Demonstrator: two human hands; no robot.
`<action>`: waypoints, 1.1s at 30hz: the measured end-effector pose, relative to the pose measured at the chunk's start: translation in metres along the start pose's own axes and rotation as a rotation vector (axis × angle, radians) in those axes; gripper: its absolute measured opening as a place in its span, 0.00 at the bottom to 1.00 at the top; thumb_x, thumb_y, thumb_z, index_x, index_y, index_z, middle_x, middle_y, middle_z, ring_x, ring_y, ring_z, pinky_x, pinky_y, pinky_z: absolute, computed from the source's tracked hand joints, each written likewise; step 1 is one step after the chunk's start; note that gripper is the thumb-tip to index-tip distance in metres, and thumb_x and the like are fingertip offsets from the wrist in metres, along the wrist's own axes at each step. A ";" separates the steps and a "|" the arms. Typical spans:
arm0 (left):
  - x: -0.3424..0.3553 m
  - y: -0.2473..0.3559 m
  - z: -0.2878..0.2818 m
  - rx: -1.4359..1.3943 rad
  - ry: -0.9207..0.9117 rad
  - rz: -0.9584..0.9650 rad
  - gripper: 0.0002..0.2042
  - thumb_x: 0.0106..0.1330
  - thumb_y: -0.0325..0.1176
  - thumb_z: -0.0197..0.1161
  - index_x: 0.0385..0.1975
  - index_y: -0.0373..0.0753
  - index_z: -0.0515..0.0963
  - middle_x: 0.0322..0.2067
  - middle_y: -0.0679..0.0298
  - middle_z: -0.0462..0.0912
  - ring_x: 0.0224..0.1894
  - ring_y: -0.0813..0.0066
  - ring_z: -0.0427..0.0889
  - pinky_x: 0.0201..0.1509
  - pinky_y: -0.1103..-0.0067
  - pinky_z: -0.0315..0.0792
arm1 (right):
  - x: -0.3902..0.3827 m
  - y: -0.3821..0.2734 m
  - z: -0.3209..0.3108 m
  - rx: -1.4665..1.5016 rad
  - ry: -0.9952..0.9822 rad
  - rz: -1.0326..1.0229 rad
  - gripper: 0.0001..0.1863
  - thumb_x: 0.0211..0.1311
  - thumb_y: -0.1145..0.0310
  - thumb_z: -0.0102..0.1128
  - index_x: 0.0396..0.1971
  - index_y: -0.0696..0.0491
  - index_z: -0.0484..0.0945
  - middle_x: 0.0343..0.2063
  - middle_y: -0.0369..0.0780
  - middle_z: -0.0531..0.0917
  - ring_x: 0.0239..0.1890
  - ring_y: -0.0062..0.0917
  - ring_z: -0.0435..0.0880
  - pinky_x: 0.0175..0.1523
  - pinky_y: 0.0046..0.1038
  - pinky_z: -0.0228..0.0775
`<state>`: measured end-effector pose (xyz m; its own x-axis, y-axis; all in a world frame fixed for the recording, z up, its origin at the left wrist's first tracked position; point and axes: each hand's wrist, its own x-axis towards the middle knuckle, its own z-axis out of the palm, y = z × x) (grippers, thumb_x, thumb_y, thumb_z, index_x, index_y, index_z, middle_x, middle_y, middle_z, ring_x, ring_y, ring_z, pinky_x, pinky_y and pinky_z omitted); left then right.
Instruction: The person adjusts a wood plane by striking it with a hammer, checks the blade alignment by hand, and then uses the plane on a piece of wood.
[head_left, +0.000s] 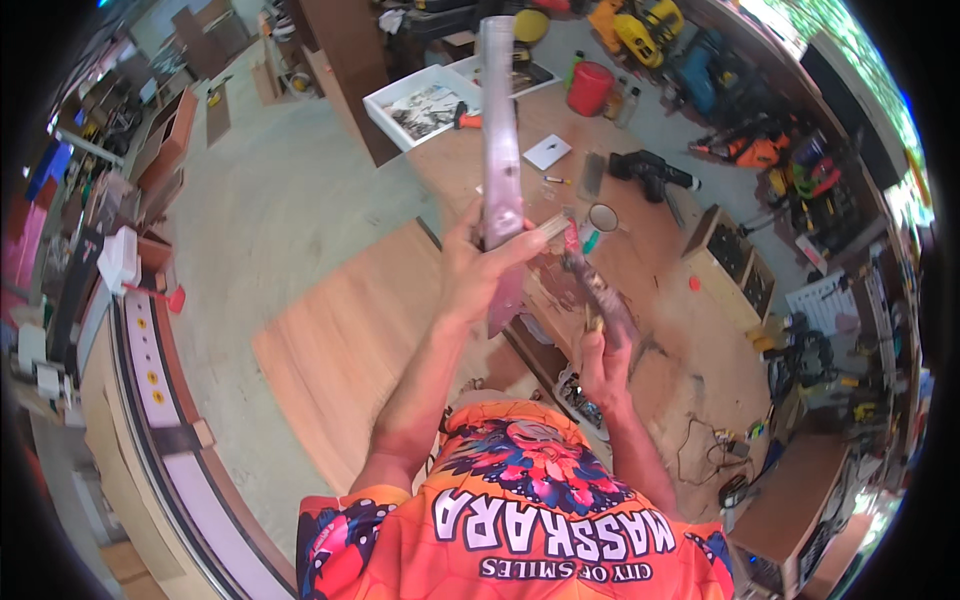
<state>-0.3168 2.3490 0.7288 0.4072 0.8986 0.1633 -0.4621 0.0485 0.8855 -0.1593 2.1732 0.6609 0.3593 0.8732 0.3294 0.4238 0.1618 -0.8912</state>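
Observation:
My left hand (474, 265) is closed round a long, narrow strip (500, 150) with a shiny pinkish-brown face. The strip stands out away from me, and its lower end reaches below my hand. To its right, my right hand (606, 365) grips a stained, dark stick-like tool (603, 297) with a reddish part near its far end. A short pale piece (553, 226) lies between the tool's tip and my left thumb; I cannot tell whether it belongs to the tool. Beneath both hands is a brown wooden workbench (660, 390).
On the bench are a black cordless power tool (650, 175), a round cup (602, 217), a white card (547, 151) and a red container (590, 88). A white drawer of small hardware (375, 110) stands at the far edge. A wooden board (340, 340) lies left. Wooden boxes (728, 262) sit right.

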 end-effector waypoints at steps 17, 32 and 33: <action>-0.014 -0.013 -0.014 -0.473 -0.559 0.093 0.39 0.60 0.68 0.73 0.57 0.39 0.76 0.37 0.67 0.77 0.45 0.75 0.73 0.57 0.73 0.66 | 0.025 -0.044 -0.060 0.438 -0.454 0.510 0.24 0.84 0.44 0.45 0.39 0.50 0.75 0.19 0.30 0.72 0.13 0.12 0.67 0.18 0.21 0.59; -0.009 -0.011 0.002 -0.460 -0.601 -0.002 0.39 0.59 0.74 0.70 0.52 0.43 0.76 0.35 0.72 0.77 0.41 0.78 0.67 0.52 0.75 0.64 | 0.024 -0.048 -0.067 0.488 -0.507 0.445 0.24 0.85 0.45 0.43 0.36 0.51 0.74 0.18 0.29 0.69 0.14 0.12 0.65 0.19 0.21 0.56; -0.004 -0.010 0.002 -0.459 -0.608 -0.003 0.39 0.59 0.74 0.70 0.52 0.43 0.76 0.35 0.72 0.77 0.41 0.78 0.67 0.52 0.75 0.64 | 0.028 -0.042 -0.071 0.502 -0.411 0.506 0.24 0.85 0.46 0.44 0.36 0.51 0.74 0.19 0.29 0.70 0.16 0.12 0.65 0.20 0.21 0.57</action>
<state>-0.3118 2.3435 0.7199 0.7099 0.5061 0.4898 -0.6875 0.3468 0.6380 -0.1081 2.1579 0.7292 0.0324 0.9786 -0.2032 -0.1655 -0.1952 -0.9667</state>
